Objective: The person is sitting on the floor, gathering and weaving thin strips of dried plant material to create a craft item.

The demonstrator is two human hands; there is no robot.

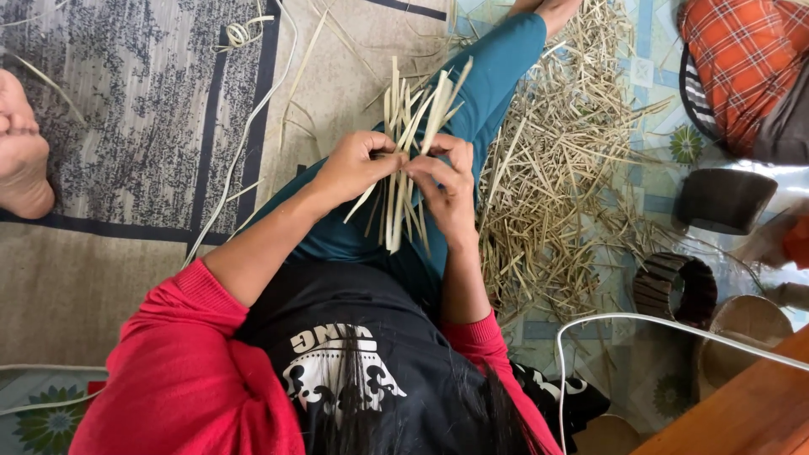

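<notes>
The person is sitting on the floor and working a bundle of flat pale strips (410, 160) over the lap; the left hand (358, 164) is closing its fingers round the middle of the bundle, and the right hand (448, 187) is pinching the strips from the other side with fingers curled tight, so both hands are gripping and neither is open. The strips are fanning out above the hands and hanging loose below them; I judge the work is in an early stage, since no woven shape is showing in the bundle yet. A wide heap of cut slivers (560, 168) is lying on the floor just beside the outstretched teal trouser leg (497, 67); a long pale strip (244, 135) is trailing across the grey patterned mat (126, 118). Dark woven rings (678, 286) are standing on the patterned floor to the right; a bare foot (21, 152) is showing at the left edge.
</notes>
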